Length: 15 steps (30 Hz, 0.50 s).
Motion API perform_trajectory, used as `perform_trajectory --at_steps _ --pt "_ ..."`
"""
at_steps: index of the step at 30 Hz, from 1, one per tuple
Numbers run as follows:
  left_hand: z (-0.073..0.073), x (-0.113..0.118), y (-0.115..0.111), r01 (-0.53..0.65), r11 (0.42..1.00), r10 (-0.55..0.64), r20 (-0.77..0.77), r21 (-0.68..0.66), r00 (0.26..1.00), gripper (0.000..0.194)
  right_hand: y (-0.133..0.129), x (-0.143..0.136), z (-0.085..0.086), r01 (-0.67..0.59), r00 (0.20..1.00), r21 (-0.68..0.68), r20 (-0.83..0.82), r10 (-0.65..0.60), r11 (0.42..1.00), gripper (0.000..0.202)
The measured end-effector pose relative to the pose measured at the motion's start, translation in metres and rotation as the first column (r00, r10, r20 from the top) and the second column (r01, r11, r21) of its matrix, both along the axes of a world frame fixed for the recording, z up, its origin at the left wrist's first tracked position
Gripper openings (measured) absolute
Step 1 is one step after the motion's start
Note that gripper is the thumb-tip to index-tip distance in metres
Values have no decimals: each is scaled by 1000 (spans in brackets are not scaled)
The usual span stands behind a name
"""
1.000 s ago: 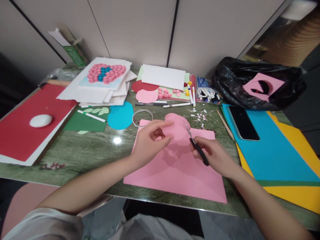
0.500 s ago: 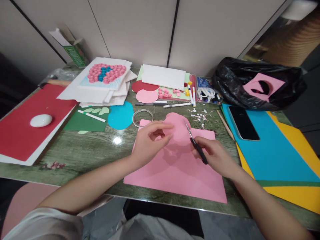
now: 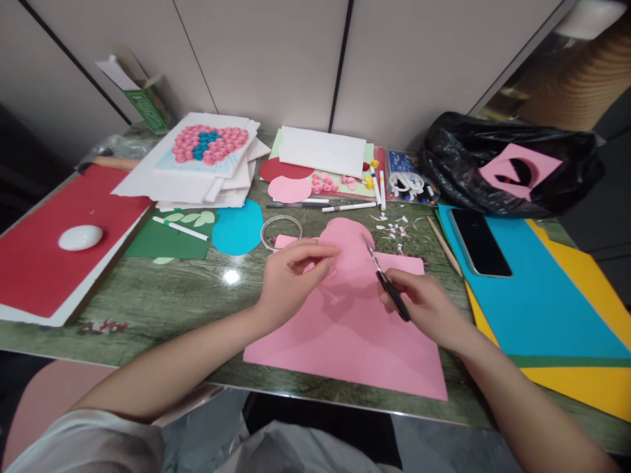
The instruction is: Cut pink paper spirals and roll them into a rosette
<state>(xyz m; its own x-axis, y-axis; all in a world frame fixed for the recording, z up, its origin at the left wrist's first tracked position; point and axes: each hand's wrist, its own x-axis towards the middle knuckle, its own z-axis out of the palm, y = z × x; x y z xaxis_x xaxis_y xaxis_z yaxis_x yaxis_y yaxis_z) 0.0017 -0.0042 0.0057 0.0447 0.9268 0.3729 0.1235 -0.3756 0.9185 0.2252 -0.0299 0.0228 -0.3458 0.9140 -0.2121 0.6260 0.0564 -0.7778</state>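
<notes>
A rounded pink paper cutout [image 3: 348, 246] is pinched at its left edge by my left hand [image 3: 298, 279]. My right hand [image 3: 419, 302] is closed round the black handles of a pair of scissors [image 3: 392, 292]. The scissor blades point up and left, lying at the right edge of the cutout; whether they are biting into it I cannot tell. Beneath both hands lies a large sheet of pink paper [image 3: 355, 355], with the cutout's shadow on it. A clear ring [image 3: 280, 233] rests on the table just beyond my left hand.
At right, a phone [image 3: 480, 243] lies on blue paper [image 3: 557, 309], before a black plastic bag [image 3: 444, 164]. Paper scraps [image 3: 397, 230] and a wooden stick [image 3: 444, 246] are near my right hand. A blue circle [image 3: 239, 228], red sheet [image 3: 39, 249] and white mouse [image 3: 80, 237] are at left.
The cutout has turned slightly in my left hand and shifted a little up and left. Both hands stay almost in place, with the scissors still at the paper's right edge.
</notes>
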Motion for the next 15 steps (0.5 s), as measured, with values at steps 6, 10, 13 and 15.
perform_trajectory --at_steps 6,10,13,15 --pt "1 0 0 -1 1000 2 45 -20 999 14 -1 1 1 -3 1000 -16 -8 3 1000 17" --pt "-1 0 1 27 998 -22 84 -59 996 21 0 1 1 -8 1000 2 -11 8 1000 17" --pt "-2 0 1 28 998 -22 99 -59 995 24 0 0 1 -2 1000 -3 -9 2 1000 17" --pt "-2 0 1 19 999 -14 97 -50 995 24 -1 0 0 4 1000 -16 -8 -5 1000 16"
